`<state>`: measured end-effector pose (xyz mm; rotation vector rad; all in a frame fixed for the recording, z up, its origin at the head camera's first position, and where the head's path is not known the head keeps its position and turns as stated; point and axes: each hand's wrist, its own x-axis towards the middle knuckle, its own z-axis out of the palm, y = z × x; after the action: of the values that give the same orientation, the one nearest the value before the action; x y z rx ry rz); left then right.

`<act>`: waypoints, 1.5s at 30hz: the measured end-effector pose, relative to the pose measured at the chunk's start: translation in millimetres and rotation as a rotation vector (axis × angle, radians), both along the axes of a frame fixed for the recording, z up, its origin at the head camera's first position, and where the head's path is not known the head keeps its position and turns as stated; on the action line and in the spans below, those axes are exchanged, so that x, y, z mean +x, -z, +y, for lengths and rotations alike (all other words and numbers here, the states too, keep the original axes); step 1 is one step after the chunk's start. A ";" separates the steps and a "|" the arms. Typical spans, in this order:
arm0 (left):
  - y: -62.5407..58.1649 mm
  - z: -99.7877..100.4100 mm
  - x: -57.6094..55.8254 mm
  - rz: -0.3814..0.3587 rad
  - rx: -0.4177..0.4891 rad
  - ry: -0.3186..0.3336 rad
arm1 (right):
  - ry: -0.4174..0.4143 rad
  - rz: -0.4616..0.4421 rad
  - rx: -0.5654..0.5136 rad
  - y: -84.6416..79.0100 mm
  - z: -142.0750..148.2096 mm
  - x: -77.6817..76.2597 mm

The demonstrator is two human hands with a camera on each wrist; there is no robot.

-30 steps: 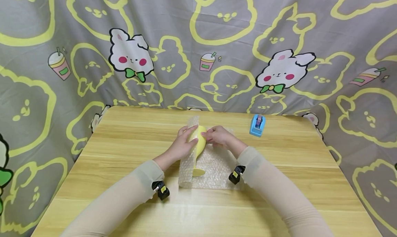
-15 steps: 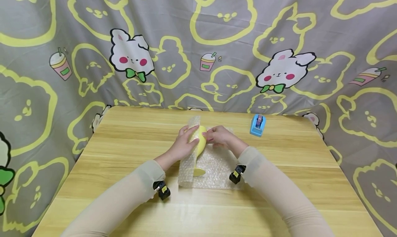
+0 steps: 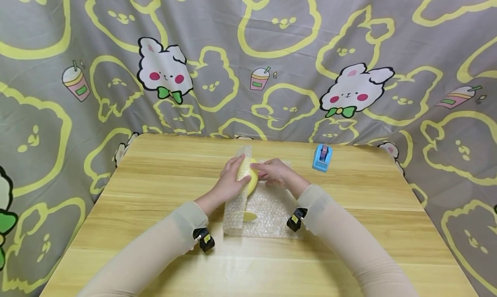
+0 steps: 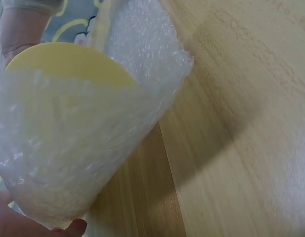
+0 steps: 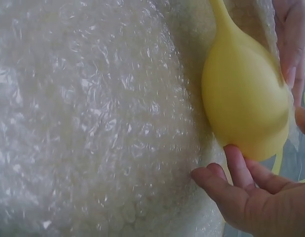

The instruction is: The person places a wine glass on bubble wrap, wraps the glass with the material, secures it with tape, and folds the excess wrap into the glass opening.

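Observation:
A yellow wine glass [image 3: 253,182] lies on its side on a sheet of bubble wrap [image 3: 273,213], foot toward me. The sheet's left part is folded up over the glass, leaving part of the bowl and foot bare in the head view. My left hand [image 3: 231,180] grips this flap against the bowl from the left. At the rim end, my right hand [image 3: 276,172] holds the glass with its fingertips. The right wrist view shows the smooth bowl [image 5: 244,94] against those fingers [image 5: 236,165]. In the left wrist view the round foot [image 4: 68,61] stands above the wrap's edge.
A blue tape dispenser [image 3: 322,157] stands at the back right of the wooden table [image 3: 163,167]. Behind the table hangs a grey curtain [image 3: 229,25] with yellow cartoon outlines. Black wrist cameras are strapped under both sleeves.
The left hand and the flap have shifted slightly right, covering more of the glass's bowl and foot. The right hand's fingers have changed position a little at the rim.

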<state>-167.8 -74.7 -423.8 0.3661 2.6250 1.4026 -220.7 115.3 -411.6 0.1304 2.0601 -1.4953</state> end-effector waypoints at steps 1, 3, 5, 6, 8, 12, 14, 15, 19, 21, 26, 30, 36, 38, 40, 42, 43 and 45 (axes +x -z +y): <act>0.2 0.7 -0.1 0.002 -0.002 -0.002 | 0.000 0.000 0.002 -0.2 -0.5 0.4; 1.5 2.0 -0.8 0.002 -0.005 -0.007 | 0.003 0.005 0.006 -0.5 -1.4 0.8; 2.8 3.1 -1.3 0.003 -0.001 -0.013 | 0.003 0.015 0.014 -0.7 -2.2 1.4; 3.4 3.5 -1.4 0.006 0.000 -0.016 | 0.003 0.018 0.017 -0.6 -2.4 1.6; 3.8 4.2 -1.4 0.006 0.005 -0.021 | 0.004 0.019 0.023 -0.4 -2.4 1.7; 3.9 4.7 -0.5 0.010 0.010 -0.026 | 0.012 0.011 0.032 0.5 -2.1 1.6; 3.8 4.8 -0.4 0.015 0.013 -0.031 | 0.021 0.007 0.036 0.7 -2.0 1.4; 3.9 4.7 -0.5 0.012 0.014 -0.034 | 0.024 0.004 0.037 0.9 -2.0 1.2; 3.4 3.1 -0.9 -0.023 0.069 -0.065 | 0.032 0.000 0.054 1.2 -2.0 0.2; 3.6 1.5 -1.1 -0.063 0.118 -0.090 | 0.034 -0.002 0.066 1.3 -1.6 -0.5; 4.3 -2.9 -1.9 -0.196 0.221 -0.162 | 0.021 -0.006 0.094 1.8 -1.0 -2.2; 4.7 -4.0 -3.0 -0.280 0.257 -0.206 | 0.010 -0.012 0.095 1.3 -0.2 -2.6; 8.9 -4.7 -4.6 -0.316 0.268 -0.204 | -0.016 0.003 0.107 -1.8 4.4 -1.9; 10.1 -5.2 -4.4 -0.315 0.264 -0.201 | -0.026 0.003 0.105 -2.6 6.0 -2.0; 10.5 -5.4 -3.8 -0.321 0.270 -0.199 | -0.030 -0.009 0.094 -3.5 7.0 -2.2; 11.1 -5.9 -3.6 -0.320 0.266 -0.194 | -0.028 -0.023 0.079 -4.1 7.6 -2.3; 11.1 -6.1 -3.4 -0.321 0.267 -0.191 | -0.028 -0.027 0.074 -4.4 7.8 -2.3; 11.0 -6.1 -3.2 -0.326 0.266 -0.191 | -0.025 -0.042 0.063 -4.5 8.4 -2.6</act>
<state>-171.0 -80.9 -434.9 -0.0859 2.2648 1.7108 -223.3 123.7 -407.1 0.1593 2.0687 -1.4014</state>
